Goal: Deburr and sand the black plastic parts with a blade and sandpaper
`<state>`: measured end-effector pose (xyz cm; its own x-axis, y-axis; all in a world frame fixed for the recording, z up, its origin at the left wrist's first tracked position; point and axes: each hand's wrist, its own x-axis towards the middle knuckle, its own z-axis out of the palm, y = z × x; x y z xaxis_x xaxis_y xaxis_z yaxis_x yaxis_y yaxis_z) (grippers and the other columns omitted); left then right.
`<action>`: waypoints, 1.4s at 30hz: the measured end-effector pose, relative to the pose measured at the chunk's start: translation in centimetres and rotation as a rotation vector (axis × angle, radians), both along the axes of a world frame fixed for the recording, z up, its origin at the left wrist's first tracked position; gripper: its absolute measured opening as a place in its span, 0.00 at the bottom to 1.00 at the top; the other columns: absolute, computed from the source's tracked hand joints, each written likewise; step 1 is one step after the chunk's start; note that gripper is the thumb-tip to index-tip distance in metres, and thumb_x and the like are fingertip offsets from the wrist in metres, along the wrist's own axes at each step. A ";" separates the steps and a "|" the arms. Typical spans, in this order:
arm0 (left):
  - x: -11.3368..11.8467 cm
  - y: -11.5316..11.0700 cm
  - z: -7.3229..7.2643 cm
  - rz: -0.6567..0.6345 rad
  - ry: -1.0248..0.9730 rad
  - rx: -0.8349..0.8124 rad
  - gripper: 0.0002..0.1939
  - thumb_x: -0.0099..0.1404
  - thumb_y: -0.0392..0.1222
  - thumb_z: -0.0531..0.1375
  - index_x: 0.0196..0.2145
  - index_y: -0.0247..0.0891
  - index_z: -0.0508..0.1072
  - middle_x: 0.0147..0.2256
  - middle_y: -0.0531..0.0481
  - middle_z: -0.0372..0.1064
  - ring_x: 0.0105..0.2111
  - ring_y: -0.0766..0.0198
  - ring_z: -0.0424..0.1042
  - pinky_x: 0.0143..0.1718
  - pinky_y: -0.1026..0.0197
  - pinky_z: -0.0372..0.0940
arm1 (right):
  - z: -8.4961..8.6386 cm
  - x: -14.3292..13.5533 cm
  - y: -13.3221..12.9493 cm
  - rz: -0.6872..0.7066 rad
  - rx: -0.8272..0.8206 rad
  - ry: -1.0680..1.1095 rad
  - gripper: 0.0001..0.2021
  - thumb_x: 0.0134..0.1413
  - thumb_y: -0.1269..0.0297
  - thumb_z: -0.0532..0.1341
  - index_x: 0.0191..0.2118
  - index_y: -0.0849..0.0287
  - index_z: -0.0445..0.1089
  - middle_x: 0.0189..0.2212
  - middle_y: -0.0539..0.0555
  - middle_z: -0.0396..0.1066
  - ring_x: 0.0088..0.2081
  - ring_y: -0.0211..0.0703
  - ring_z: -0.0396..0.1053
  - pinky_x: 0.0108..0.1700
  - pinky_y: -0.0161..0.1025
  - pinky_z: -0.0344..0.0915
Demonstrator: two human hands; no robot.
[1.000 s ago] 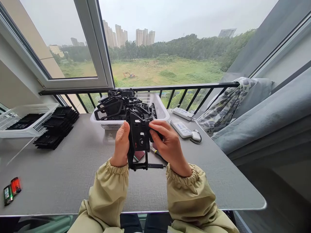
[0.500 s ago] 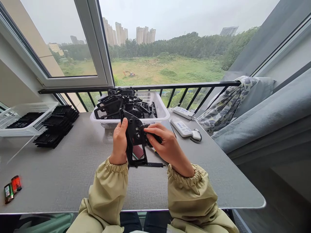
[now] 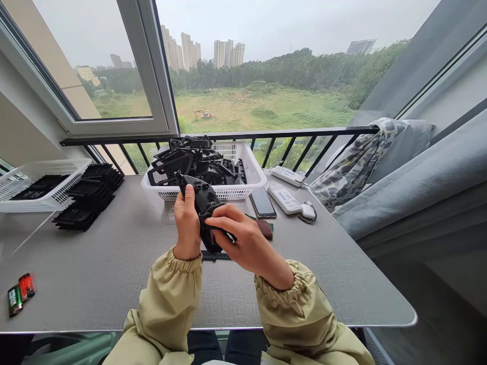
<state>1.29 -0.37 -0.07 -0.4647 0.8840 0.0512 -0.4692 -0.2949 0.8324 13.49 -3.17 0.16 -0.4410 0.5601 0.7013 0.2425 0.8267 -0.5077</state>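
Left hand (image 3: 187,223) clamped on the black part (image 3: 203,195), thumb up along its left edge, other fingers largely hidden behind. Right hand (image 3: 243,238) bent in from the other side, thumb and fingertips closed on the part's lower right; whether they also pinch a separate small piece, cannot tell. The part sits between the two hands, tilted, raised over the table (image 3: 114,284).

Just below the fingers, on the table: a black strip (image 3: 216,256), partly covered by the right hand. Close behind the right knuckles, a dark red item (image 3: 265,228), partly hidden. Beyond them, the phone (image 3: 263,203), screen up; farther right of the fingers, two white boxes (image 3: 284,199), a cord beside the nearer one.

Straight ahead of the fingertips: white basket (image 3: 256,178), heaped with black frames (image 3: 190,162). Well left of the left fingers, black panels (image 3: 87,200) in stacks next to a second basket (image 3: 57,204). Nearer the person, far left of both hands: one red and one green cylinder (image 3: 15,300), side by side.
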 end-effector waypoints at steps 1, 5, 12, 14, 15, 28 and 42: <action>0.1 -0.1 0.0 -0.019 0.006 -0.011 0.17 0.56 0.55 0.66 0.32 0.37 0.73 0.25 0.57 0.69 0.22 0.71 0.67 0.24 0.68 0.63 | 0.0 -0.1 -0.1 0.026 -0.003 0.003 0.11 0.60 0.77 0.55 0.43 0.60 0.72 0.40 0.60 0.70 0.42 0.43 0.71 0.43 0.39 0.72; 0.0 0.1 -0.3 -0.020 -0.029 -0.045 0.17 0.56 0.54 0.66 0.31 0.37 0.72 0.24 0.57 0.69 0.21 0.71 0.67 0.24 0.68 0.63 | -0.3 0.5 0.7 0.018 -0.022 -0.013 0.12 0.58 0.77 0.55 0.41 0.59 0.73 0.39 0.59 0.71 0.41 0.43 0.72 0.43 0.39 0.72; -1.5 1.2 -0.6 0.076 -0.186 -0.092 0.13 0.59 0.50 0.64 0.30 0.37 0.72 0.26 0.54 0.73 0.23 0.68 0.72 0.28 0.66 0.67 | 0.0 2.6 1.7 -0.095 -0.091 0.028 0.11 0.56 0.76 0.57 0.38 0.56 0.75 0.37 0.55 0.72 0.38 0.43 0.72 0.41 0.40 0.71; -1.5 1.3 -0.5 0.092 -0.194 -0.113 0.13 0.59 0.50 0.64 0.29 0.36 0.73 0.26 0.54 0.74 0.23 0.68 0.73 0.29 0.65 0.68 | 0.4 2.2 1.1 0.039 -0.100 0.044 0.11 0.58 0.75 0.57 0.40 0.56 0.75 0.38 0.55 0.73 0.38 0.41 0.72 0.41 0.38 0.71; -1.5 1.2 -0.4 0.095 -0.189 -0.121 0.13 0.59 0.50 0.64 0.29 0.36 0.73 0.26 0.54 0.73 0.23 0.69 0.73 0.29 0.65 0.68 | 0.5 1.8 0.7 0.108 -0.099 0.023 0.11 0.59 0.75 0.57 0.41 0.56 0.74 0.39 0.56 0.73 0.39 0.41 0.72 0.41 0.38 0.71; -1.9 1.2 0.5 0.164 -0.317 -0.203 0.10 0.68 0.44 0.57 0.37 0.37 0.75 0.31 0.52 0.76 0.25 0.70 0.74 0.25 0.69 0.67 | 1.1 3.3 0.5 0.075 -0.112 0.014 0.11 0.58 0.76 0.56 0.40 0.56 0.73 0.38 0.55 0.74 0.38 0.41 0.73 0.42 0.39 0.72; -2.9 1.6 0.4 0.151 -0.441 -0.251 0.12 0.69 0.39 0.54 0.27 0.37 0.69 0.20 0.58 0.67 0.14 0.74 0.61 0.16 0.69 0.54 | 0.0 3.0 1.2 0.020 -0.064 -0.124 0.14 0.49 0.82 0.56 0.35 0.57 0.71 0.36 0.54 0.67 0.36 0.41 0.69 0.39 0.38 0.70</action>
<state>-1.66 1.25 0.36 -0.5174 0.7655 -0.3824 -0.7583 -0.2031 0.6195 16.47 -2.00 0.18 -0.5338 0.5920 0.6039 0.2907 0.7991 -0.5263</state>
